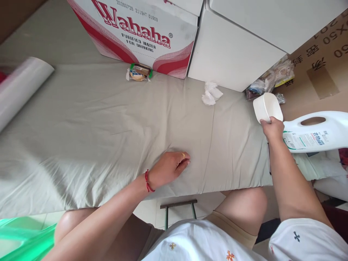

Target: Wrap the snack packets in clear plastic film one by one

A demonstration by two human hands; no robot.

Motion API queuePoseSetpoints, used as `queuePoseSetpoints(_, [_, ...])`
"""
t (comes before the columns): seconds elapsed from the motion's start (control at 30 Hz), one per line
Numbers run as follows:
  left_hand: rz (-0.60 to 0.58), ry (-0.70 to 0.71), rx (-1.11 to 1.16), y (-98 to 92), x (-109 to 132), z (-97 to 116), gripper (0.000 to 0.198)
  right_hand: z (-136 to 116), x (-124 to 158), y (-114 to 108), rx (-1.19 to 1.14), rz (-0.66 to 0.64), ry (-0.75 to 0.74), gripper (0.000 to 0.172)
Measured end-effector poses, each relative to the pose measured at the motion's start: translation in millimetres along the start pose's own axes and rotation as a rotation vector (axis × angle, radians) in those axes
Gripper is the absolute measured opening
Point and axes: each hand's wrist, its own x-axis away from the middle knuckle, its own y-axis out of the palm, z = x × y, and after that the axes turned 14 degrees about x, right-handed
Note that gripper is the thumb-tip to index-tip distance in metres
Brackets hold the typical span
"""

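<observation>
My right hand [272, 127] grips the rim of a white plastic cup [265, 107], tilted on its side, at the right end of the grey-green cloth [108, 123]. Just right of it lies a white detergent jug [315, 132] with a handle and a printed label. My left hand [170, 167] rests on the cloth near its front edge. Its fingers are curled and pressed to the fabric, with a ring on one finger and a red string on the wrist. I cannot make out anything inside them.
A red and white water carton [141, 32] and white boxes [231, 50] stand along the back. A small wrapped snack [139, 72], crumpled tissue [210, 93], snack packets [272, 81], a rolled plastic sheet [21, 85] and a green bag [24, 235] lie around. A stool frame [178, 210] shows below.
</observation>
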Motion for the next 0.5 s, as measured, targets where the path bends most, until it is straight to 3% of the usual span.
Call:
queuePoseSetpoints(0.17, [-0.001, 0.006, -0.026, 1.0, 0, -1, 0.024, -18, 33, 1, 0.132, 0.024, -0.182, 0.027])
queuePoseSetpoints(0.23, [-0.004, 0.001, -0.037, 0.9, -1, 0, 0.024, -31, 35, 8, 0.158, 0.001, -0.191, 0.027])
queuePoseSetpoints(0.37, [-0.012, -0.012, -0.027, 0.1, -2, 2, 0.025, -53, 9, 26, 0.191, -0.027, -0.055, 0.031])
queuePoseSetpoints(0.5, [-0.008, 0.006, -0.023, -0.4, -1, 0, 0.023, -58, -22, 43, 0.189, -0.022, 0.008, 0.035])
